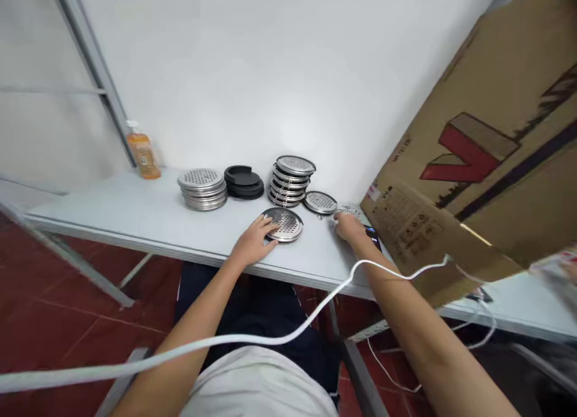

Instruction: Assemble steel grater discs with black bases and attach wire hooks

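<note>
My left hand (256, 240) rests with fingers spread on a perforated metal disc (285, 224) lying flat near the front of the white table (135, 210). My right hand (350, 227) reaches to a small metal piece (349, 211) beside the cardboard box; its fingers are curled, and whether they grip the piece is unclear. Another single perforated disc (320, 202) lies between the two hands, further back.
Behind stand a stack of perforated discs (202, 188), a stack of black rings (244, 182) and a taller disc stack (290, 181). An orange bottle (143, 152) is at the back left. A large cardboard box (491, 158) leans at the right. A white cable (279, 336) crosses my arms.
</note>
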A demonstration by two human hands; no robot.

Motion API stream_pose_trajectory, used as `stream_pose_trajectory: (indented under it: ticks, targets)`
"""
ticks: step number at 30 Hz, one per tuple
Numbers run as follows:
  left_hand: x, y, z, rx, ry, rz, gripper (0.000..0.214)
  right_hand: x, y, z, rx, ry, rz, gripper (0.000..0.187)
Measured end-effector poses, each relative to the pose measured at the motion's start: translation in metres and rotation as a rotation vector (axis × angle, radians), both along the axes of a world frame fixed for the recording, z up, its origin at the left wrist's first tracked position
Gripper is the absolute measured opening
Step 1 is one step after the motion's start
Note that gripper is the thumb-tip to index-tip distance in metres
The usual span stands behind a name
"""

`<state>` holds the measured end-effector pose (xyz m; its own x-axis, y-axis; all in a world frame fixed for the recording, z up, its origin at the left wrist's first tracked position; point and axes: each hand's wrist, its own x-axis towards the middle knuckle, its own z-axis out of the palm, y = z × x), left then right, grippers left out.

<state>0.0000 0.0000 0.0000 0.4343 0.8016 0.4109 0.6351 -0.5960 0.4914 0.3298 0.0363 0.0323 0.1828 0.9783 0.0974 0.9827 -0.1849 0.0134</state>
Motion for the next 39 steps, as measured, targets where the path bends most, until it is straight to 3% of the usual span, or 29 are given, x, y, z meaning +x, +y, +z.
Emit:
stream_pose_trajectory:
  ticks: [5, 12, 26, 30, 39]
  targets:
    - [0.000, -0.001, 0.001, -0.005, -0.012, -0.007, 0.047, -0.012, -0.015, -0.016, 0.038, 0.015, -0.003, 0.032]
    - [0.000, 0.001, 0.000, 0.001, -0.024, -0.009, 0.045, -0.022, -0.029, -0.031, 0.210, 0.057, -0.027, 0.026]
    - [0.000, 0.001, -0.001, 0.028, -0.023, 0.018, 0.045, -0.034, -0.045, -0.032, 0.343, 0.150, 0.068, 0.032]
    - [0.001, 0.000, 0.000, 0.023, -0.018, 0.022, 0.044, -0.033, -0.044, -0.032, 0.318, 0.281, 0.044, 0.024]
    - [0.000, 0.002, 0.000, 0.047, 0.002, 0.014, 0.045, -0.038, -0.043, -0.036, 0.332, 0.252, -0.003, 0.024]
